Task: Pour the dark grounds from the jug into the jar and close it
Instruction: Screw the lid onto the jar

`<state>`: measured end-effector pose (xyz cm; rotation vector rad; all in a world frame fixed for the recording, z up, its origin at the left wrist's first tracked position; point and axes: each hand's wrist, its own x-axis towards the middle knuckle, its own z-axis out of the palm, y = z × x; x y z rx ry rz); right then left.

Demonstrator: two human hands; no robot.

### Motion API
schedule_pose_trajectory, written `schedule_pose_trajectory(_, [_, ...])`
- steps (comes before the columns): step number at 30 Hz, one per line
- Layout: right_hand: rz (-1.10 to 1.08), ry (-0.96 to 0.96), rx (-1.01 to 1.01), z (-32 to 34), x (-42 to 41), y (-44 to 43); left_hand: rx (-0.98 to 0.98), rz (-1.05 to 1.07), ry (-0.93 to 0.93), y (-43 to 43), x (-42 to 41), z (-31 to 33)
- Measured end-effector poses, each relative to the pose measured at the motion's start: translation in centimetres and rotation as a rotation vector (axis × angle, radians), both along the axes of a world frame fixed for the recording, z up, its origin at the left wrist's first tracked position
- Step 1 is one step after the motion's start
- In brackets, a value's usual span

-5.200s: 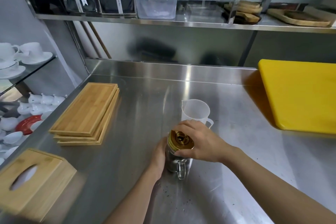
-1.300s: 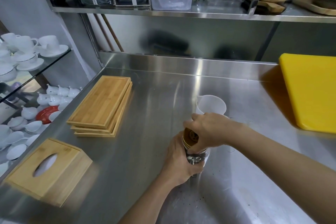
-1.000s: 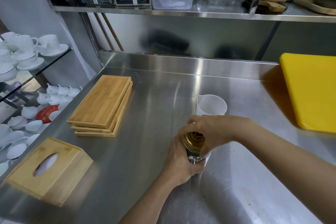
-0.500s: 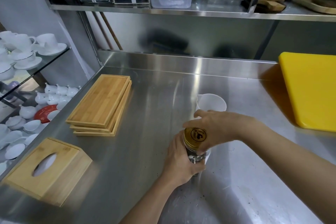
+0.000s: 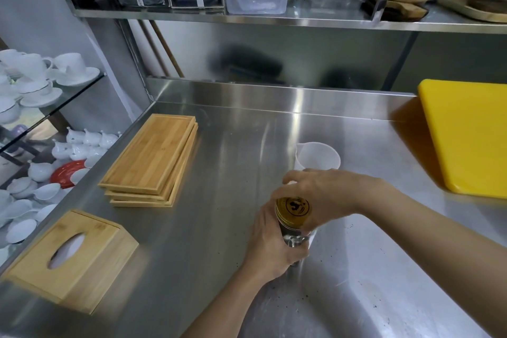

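A glass jar (image 5: 294,239) with dark grounds inside stands on the steel counter (image 5: 225,173), topped by a gold lid (image 5: 293,207) with a dark round emblem. My left hand (image 5: 271,247) wraps around the jar's body from the left. My right hand (image 5: 326,195) curls over the lid from the right and behind, fingers on its rim. Just behind my right hand stands the white plastic jug (image 5: 317,156), upright, with nothing visible inside. Most of the jar's glass is hidden by my hands.
A stack of bamboo trays (image 5: 153,156) lies left of centre. A wooden tissue box (image 5: 68,258) sits at the front left. A yellow cutting board (image 5: 466,134) lies at the right. Dark specks dot the counter near the jar. White cups fill shelves at far left.
My right hand has turned on the lid, so the emblem on top shows more fully. The left hand keeps its hold on the jar. The jug has not moved.
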<state>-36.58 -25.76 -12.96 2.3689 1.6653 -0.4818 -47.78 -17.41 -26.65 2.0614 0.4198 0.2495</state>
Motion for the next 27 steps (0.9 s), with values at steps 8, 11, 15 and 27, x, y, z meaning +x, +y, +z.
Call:
schedule_pose_trajectory(8, [-0.033,-0.105,0.047,0.2,-0.4,-0.1,0.034,-0.016,-0.028,0.0,-0.1,0.1])
schedule_pose_trajectory(11, [0.051,-0.071,0.013,-0.2,-0.5,-0.1,0.032,-0.002,-0.014,0.0,-0.1,0.2])
schedule_pose_trajectory(15, [-0.062,-0.236,0.115,-0.2,-0.1,-0.1,0.02,-0.029,-0.005,0.0,-0.2,0.3])
schedule_pose_trajectory(27, [0.098,-0.005,0.055,-0.5,0.2,-0.3,-0.027,-0.019,-0.015,0.1,-0.1,0.6])
